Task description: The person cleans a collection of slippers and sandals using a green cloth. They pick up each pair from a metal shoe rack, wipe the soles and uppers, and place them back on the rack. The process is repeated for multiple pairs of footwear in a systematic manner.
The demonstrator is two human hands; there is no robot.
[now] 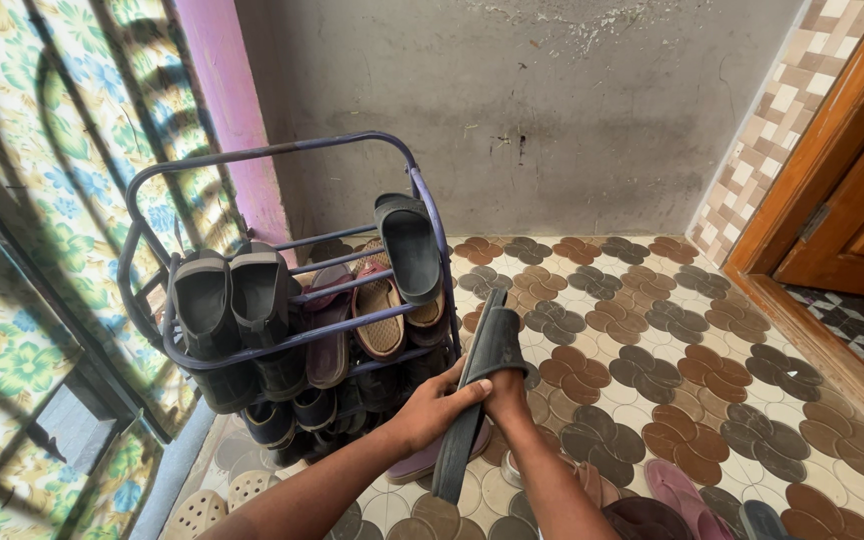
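Black slide sandal (479,395), of matte rubbery material with a broad strap band, is held on edge in both hands just to the right of a blue metal shoe rack (282,155), its long thin sole running diagonally from low near the floor up toward the rack's right post. Left hand (434,408) wraps the sole from the rack side, thumb lying along the edge and fingers curled tight around it. Right hand (507,392) has slipped under the strap, fingers clenched on the sandal from the far side (fingertips hidden by the strap).

The rack is made of thin rounded tubing bent into an arched top, with horizontal bars as shelves. On its upper bars at the left, a pair of dark chunky sandals (232,300) stands toe down; at the upper right, a single black slide (407,245) with a smooth moulded footbed leans upright against the post. Between them sit flat tan-and-maroon slippers (380,315), and darker shoes fill the shelf below.

Under the rack and spreading to its right, the floor (652,340) is glossy tile patterned with brown and grey four-petal shapes on cream. Pink slippers (677,495) lie on it below and right of the hands. Behind the rack rises a rough grey plaster wall (552,110); left of it, a dark iron grille (22,300) crosses a floral cloth
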